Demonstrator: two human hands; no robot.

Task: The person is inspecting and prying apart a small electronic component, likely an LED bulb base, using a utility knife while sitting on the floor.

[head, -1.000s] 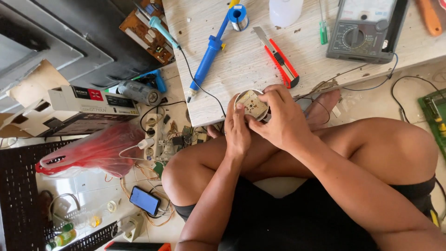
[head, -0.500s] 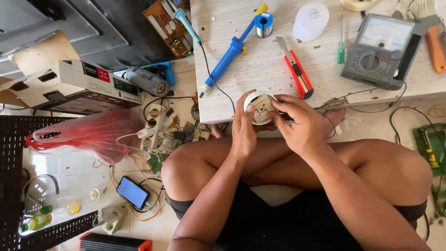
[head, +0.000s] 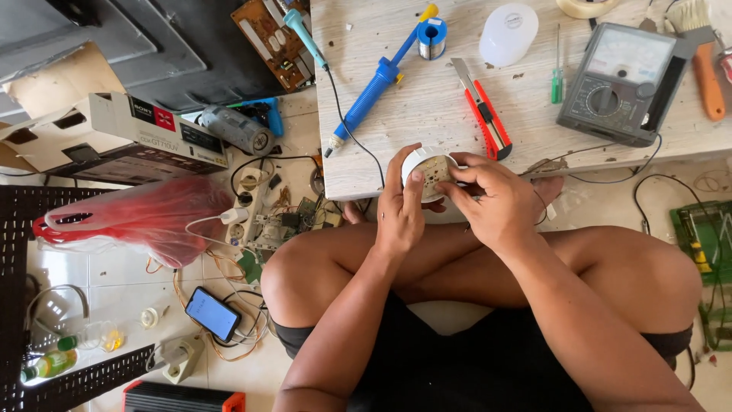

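Observation:
I sit cross-legged at a low pale wooden table (head: 427,99). Both hands hold a small round white lamp base with a circuit board (head: 428,169) at the table's near edge. My left hand (head: 399,210) grips its left rim, thumb on the board. My right hand (head: 492,200) holds its right side, fingertips pinching at the board's face. The underside of the round part is hidden by my fingers.
On the table lie a blue soldering iron (head: 372,90), a solder spool (head: 431,38), a red utility knife (head: 483,111), a white dome cover (head: 508,34), a green screwdriver (head: 557,76), a grey multimeter (head: 621,80) and a brush (head: 703,61). The floor at left holds a red bag (head: 141,217), a phone (head: 213,313), wires and boxes.
The view has shifted, so the table sits lower and further right in frame. My hands keep hold of the round part, and my right fingers have shifted a little on its face.

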